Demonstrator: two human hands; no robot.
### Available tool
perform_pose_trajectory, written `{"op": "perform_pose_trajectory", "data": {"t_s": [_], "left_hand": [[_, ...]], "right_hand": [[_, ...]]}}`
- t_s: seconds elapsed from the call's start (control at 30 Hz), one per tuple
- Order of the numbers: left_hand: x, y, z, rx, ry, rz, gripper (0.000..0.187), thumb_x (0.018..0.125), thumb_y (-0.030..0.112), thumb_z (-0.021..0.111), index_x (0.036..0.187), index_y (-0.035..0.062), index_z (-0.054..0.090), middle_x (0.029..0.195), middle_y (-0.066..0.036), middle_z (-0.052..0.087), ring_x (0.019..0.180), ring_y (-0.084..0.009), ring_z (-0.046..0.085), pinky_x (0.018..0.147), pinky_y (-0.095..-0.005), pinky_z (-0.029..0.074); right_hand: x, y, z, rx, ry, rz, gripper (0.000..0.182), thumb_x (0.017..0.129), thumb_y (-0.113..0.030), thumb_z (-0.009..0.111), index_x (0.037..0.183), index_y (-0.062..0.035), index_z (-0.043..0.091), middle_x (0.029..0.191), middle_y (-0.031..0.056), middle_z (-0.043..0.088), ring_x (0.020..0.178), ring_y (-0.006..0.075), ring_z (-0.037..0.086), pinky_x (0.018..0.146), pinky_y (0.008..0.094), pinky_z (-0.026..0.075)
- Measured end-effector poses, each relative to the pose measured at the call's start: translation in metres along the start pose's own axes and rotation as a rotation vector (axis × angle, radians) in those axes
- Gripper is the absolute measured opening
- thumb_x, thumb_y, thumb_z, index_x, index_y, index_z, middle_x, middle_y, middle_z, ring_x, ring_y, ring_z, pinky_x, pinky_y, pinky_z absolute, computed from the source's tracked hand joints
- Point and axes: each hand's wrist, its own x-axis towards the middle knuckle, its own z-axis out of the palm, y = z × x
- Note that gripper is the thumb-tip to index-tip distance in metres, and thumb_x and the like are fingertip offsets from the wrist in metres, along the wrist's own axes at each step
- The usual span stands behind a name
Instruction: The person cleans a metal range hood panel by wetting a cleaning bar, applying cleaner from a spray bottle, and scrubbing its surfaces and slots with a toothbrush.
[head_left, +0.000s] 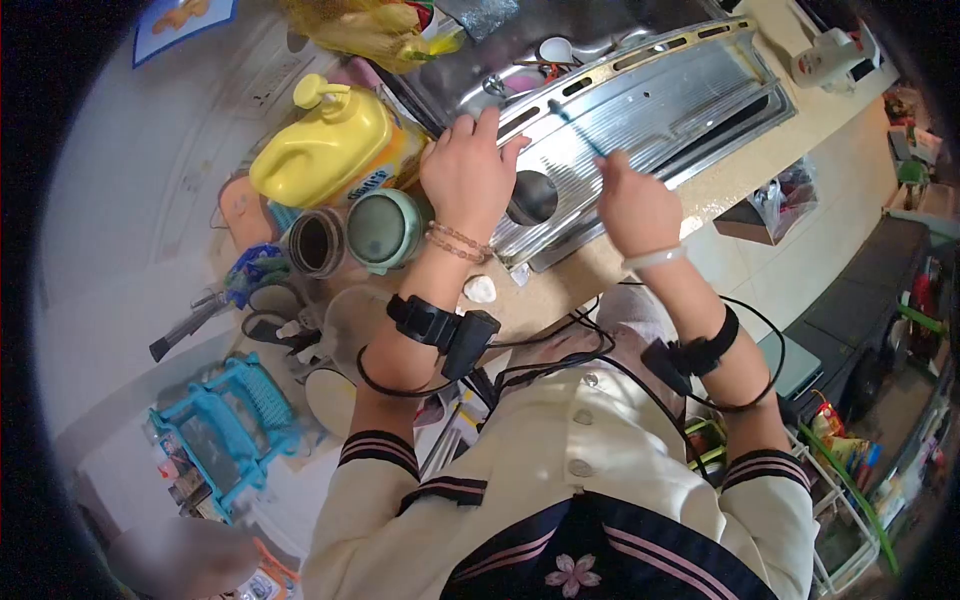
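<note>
A long ribbed metal panel [640,110] with slots along its far edge and a round hole lies tilted over the sink and counter. At its left end, my left hand [468,172] grips the slotted edge, fingers curled over it. Closed around a thin dark-teal brush [582,133], my right hand [638,205] is above the panel's near side, and the brush's tip touches the ribbed surface. Just left of my left hand stand a yellow jug [325,145], a green-lidded jar [382,230] and an open dark jar [316,243].
Behind the panel is a metal sink [405,95] with a white cup [556,50]. A white bottle [830,58] stands at the counter's far right. Blue plastic racks [225,425] lie at lower left. Black cables hang between my forearms. Below the counter is a box with bags [765,215].
</note>
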Motion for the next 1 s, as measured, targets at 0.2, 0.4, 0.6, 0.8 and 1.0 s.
{"op": "perform_pose_trajectory", "data": {"t_s": [0.2, 0.4, 0.6, 0.8, 1.0], "left_hand": [[0.0, -0.001, 0.002, 0.013, 0.01, 0.0, 0.036, 0.074, 0.04, 0.063, 0.091, 0.0093, 0.058, 0.075, -0.011, 0.058, 0.067, -0.0322, 0.058, 0.056, -0.0411, 0.045], [0.0, 0.0, 0.001, 0.008, 0.02, -0.003, 0.037, 0.074, 0.041, 0.063, 0.093, 0.0097, 0.058, 0.077, -0.01, 0.059, 0.068, -0.0321, 0.058, 0.056, -0.0405, 0.045], [0.0, 0.0, 0.001, 0.025, 0.014, 0.006, 0.037, 0.074, 0.042, 0.063, 0.093, 0.0103, 0.058, 0.076, -0.01, 0.058, 0.067, -0.0316, 0.058, 0.056, -0.0404, 0.045], [0.0, 0.002, -0.001, 0.04, -0.023, -0.011, 0.036, 0.075, 0.041, 0.062, 0.095, 0.0113, 0.058, 0.074, -0.009, 0.056, 0.067, -0.0308, 0.058, 0.055, -0.0406, 0.044], [0.001, 0.0, 0.001, 0.046, -0.007, 0.0, 0.036, 0.075, 0.04, 0.063, 0.095, 0.0107, 0.058, 0.074, -0.01, 0.056, 0.067, -0.0308, 0.057, 0.056, -0.0407, 0.044]], "right_hand": [[0.0, -0.006, 0.004, 0.023, -0.021, -0.087, 0.022, 0.09, -0.03, 0.041, 0.086, -0.0092, 0.047, 0.055, 0.0161, 0.057, 0.053, 0.0357, 0.059, 0.046, 0.0479, 0.045], [0.01, 0.003, 0.001, 0.025, 0.004, -0.052, 0.022, 0.09, -0.029, 0.041, 0.086, -0.0075, 0.047, 0.057, 0.0168, 0.058, 0.054, 0.0351, 0.06, 0.048, 0.0474, 0.046], [0.028, 0.014, -0.005, 0.009, 0.035, 0.036, 0.027, 0.09, -0.031, 0.04, 0.085, -0.0076, 0.052, 0.06, 0.0177, 0.06, 0.056, 0.0351, 0.061, 0.049, 0.0464, 0.047], [0.047, 0.033, -0.009, 0.002, 0.137, 0.08, 0.024, 0.09, -0.028, 0.04, 0.085, -0.0074, 0.051, 0.06, 0.0177, 0.06, 0.055, 0.0357, 0.061, 0.05, 0.0456, 0.048], [0.033, 0.019, -0.009, 0.008, -0.012, 0.02, 0.025, 0.09, -0.028, 0.04, 0.087, -0.0067, 0.052, 0.062, 0.0205, 0.06, 0.059, 0.0371, 0.06, 0.052, 0.0471, 0.048]]}}
